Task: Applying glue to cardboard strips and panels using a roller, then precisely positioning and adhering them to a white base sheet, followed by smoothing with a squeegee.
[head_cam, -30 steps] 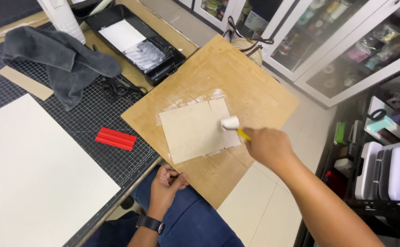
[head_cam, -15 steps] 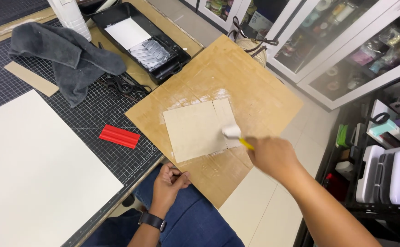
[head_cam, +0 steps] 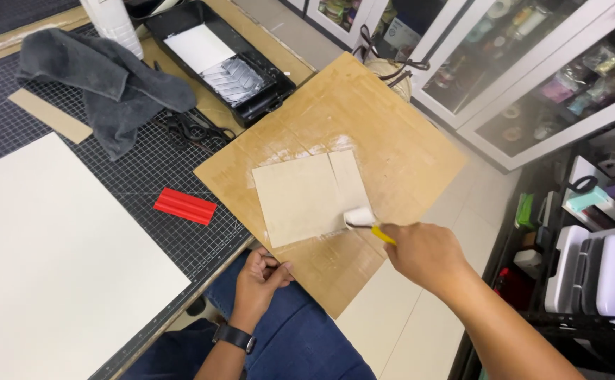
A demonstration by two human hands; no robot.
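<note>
We have our right hand (head_cam: 425, 255) clenched around the yellow handle of a small roller (head_cam: 359, 217), whose white head rests on the lower right corner of the pale card (head_cam: 307, 197). From the hand, the roller head lies toward ten o'clock, and the handle runs along that same line, so the tool's long axis points from four o'clock up to ten o'clock across the card. The card itself lies flat on the brown board (head_cam: 385, 134), with whitish smears around its top and bottom edges. Our left hand (head_cam: 259, 280) is loosely curled at the board's near edge, at about seven o'clock from the card, touching the edge and holding nothing we can make out. The right hand is clearly the nearer one to the roller. Off at nine o'clock a red ribbed block (head_cam: 185, 206) lies on the gridded tabletop (head_cam: 145, 176), well apart from both hands.
</note>
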